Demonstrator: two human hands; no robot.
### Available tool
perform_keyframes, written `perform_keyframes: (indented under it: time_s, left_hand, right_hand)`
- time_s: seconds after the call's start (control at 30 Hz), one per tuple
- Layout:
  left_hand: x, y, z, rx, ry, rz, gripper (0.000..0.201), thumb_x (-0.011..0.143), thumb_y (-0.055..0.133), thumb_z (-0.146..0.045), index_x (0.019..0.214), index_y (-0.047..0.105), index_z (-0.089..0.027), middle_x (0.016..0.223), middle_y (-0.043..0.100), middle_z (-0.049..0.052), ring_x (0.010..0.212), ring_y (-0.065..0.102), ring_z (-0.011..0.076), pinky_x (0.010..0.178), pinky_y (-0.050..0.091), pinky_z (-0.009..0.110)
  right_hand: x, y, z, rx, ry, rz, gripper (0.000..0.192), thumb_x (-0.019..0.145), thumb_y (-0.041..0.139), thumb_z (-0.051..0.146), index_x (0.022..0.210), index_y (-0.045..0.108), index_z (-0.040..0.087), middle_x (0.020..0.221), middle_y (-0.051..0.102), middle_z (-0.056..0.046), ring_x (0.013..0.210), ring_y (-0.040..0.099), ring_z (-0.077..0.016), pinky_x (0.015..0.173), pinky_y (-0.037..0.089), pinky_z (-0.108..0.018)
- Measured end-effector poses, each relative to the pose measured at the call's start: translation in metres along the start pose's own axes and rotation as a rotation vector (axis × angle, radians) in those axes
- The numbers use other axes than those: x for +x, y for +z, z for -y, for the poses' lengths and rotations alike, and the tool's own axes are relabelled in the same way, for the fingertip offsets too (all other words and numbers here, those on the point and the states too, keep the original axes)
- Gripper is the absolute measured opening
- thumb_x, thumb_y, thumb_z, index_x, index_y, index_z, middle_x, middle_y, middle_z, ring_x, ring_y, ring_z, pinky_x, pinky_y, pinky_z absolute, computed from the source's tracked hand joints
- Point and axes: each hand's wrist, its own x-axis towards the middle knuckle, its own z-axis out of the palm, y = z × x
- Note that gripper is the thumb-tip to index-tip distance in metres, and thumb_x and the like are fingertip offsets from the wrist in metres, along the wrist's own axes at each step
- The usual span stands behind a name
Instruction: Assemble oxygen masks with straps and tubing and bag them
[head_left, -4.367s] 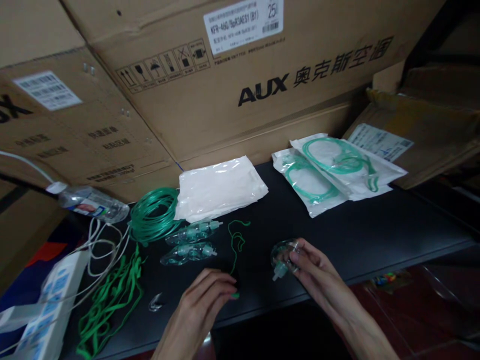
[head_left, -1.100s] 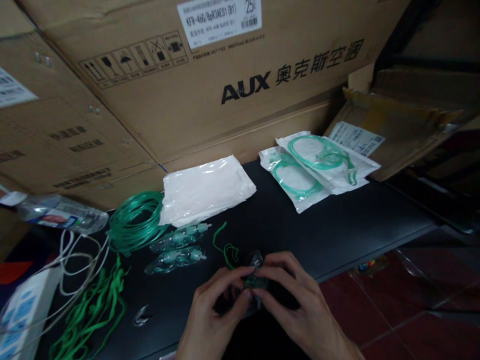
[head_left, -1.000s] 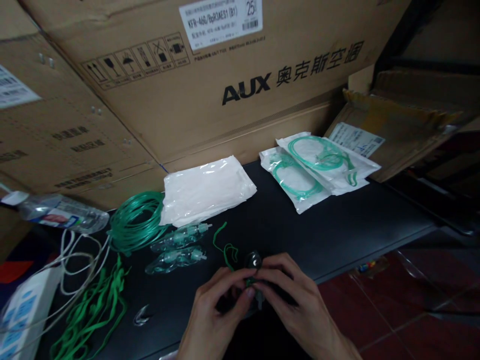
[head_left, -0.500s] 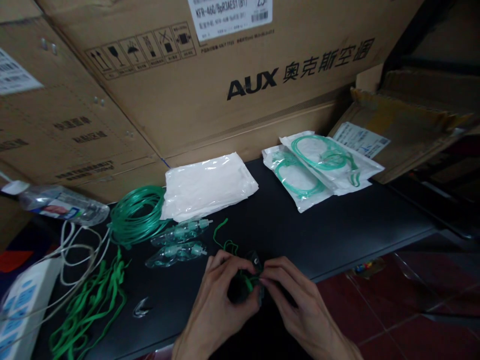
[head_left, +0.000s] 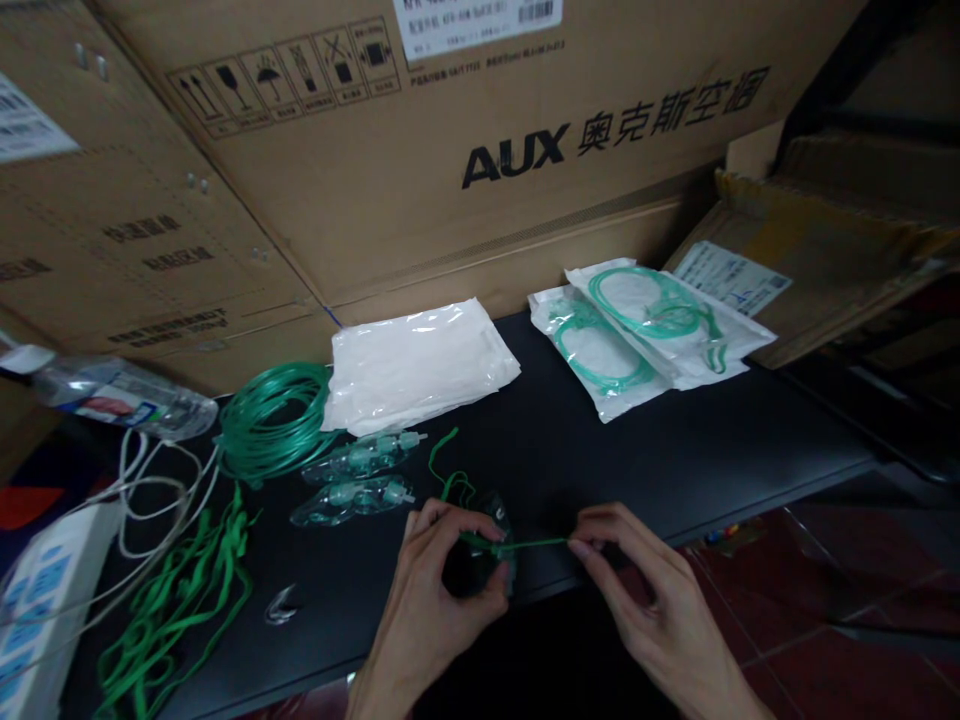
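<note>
My left hand [head_left: 427,600] is closed around a clear plastic mask [head_left: 493,512], mostly hidden by the fingers and dark in the shade. A green elastic strap [head_left: 536,544] runs taut from the mask to my right hand [head_left: 649,585], which pinches its end between thumb and fingertips. The strap's other, slack part [head_left: 450,480] curls on the black table beyond my left hand. Left of it lie two clear green-tinted plastic pieces, a rear one [head_left: 364,456] and a front one [head_left: 352,502]. A tangle of green straps [head_left: 184,600] sits farther left.
Behind stand a coil of green tubing [head_left: 274,425], a stack of white packets [head_left: 420,370] and sealed packets with tubing [head_left: 667,325]. A bottle [head_left: 131,395], a power strip [head_left: 45,610] and white cords are at left. A large cardboard box [head_left: 420,210] walls the back.
My right hand has moved right, away from my left hand, drawing the green strap out straight between them. My left hand keeps its hold on the mask.
</note>
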Motion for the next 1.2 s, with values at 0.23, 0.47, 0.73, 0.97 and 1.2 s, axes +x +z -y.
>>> perform_keyframes:
  time_s: [0.23, 0.47, 0.73, 0.97, 1.2]
  left_hand:
    - [-0.002, 0.014, -0.003, -0.079, -0.071, 0.034, 0.027, 0.081, 0.070, -0.007, 0.099, 0.071, -0.027, 0.096, 0.072, -0.001, 0.094, 0.066, 0.0220, 0.090, 0.049, 0.039]
    - [-0.010, 0.023, 0.001, -0.170, -0.007, 0.027, 0.046, 0.081, 0.070, 0.001, 0.114, 0.068, -0.031, 0.110, 0.075, -0.002, 0.104, 0.070, 0.0178, 0.094, 0.055, 0.031]
    - [0.019, -0.027, 0.010, 0.166, 0.060, -0.194, 0.036, 0.095, 0.072, -0.033, 0.130, 0.063, -0.029, 0.115, 0.077, 0.003, 0.103, 0.072, 0.0240, 0.091, 0.059, 0.038]
    - [0.096, -0.028, 0.019, 0.585, -0.019, -0.109, 0.024, 0.091, 0.071, -0.023, 0.113, 0.073, -0.014, 0.106, 0.077, 0.015, 0.103, 0.070, 0.0343, 0.095, 0.055, 0.048]
    - [0.107, -0.018, 0.007, 0.426, 0.033, -0.004, 0.023, 0.100, 0.056, -0.027, 0.110, 0.075, -0.020, 0.099, 0.080, 0.007, 0.086, 0.075, 0.0230, 0.083, 0.058, 0.035]
  right_hand:
    - [-0.002, 0.014, -0.006, 0.036, 0.141, 0.037, 0.030, 0.098, 0.066, 0.028, 0.127, 0.061, 0.030, 0.118, 0.065, -0.005, 0.094, 0.066, -0.0174, 0.084, 0.054, -0.029]
    - [0.014, 0.022, -0.005, 0.200, 0.402, 0.210, 0.047, 0.098, 0.062, 0.050, 0.138, 0.061, 0.025, 0.134, 0.067, -0.012, 0.117, 0.066, -0.0270, 0.095, 0.054, -0.041]
    - [0.026, 0.024, -0.002, 0.403, 0.492, 0.218, 0.047, 0.093, 0.063, 0.059, 0.122, 0.067, 0.022, 0.108, 0.074, -0.008, 0.101, 0.070, -0.0257, 0.085, 0.055, -0.035]
    - [0.023, 0.021, -0.008, 0.557, 0.439, 0.207, 0.044, 0.092, 0.068, 0.058, 0.117, 0.069, 0.022, 0.107, 0.073, -0.008, 0.097, 0.067, -0.0236, 0.082, 0.053, -0.033]
    - [0.014, 0.014, 0.001, 1.020, 0.451, 0.074, 0.039, 0.089, 0.075, 0.052, 0.113, 0.068, 0.023, 0.111, 0.071, -0.007, 0.095, 0.068, -0.0221, 0.078, 0.057, -0.034]
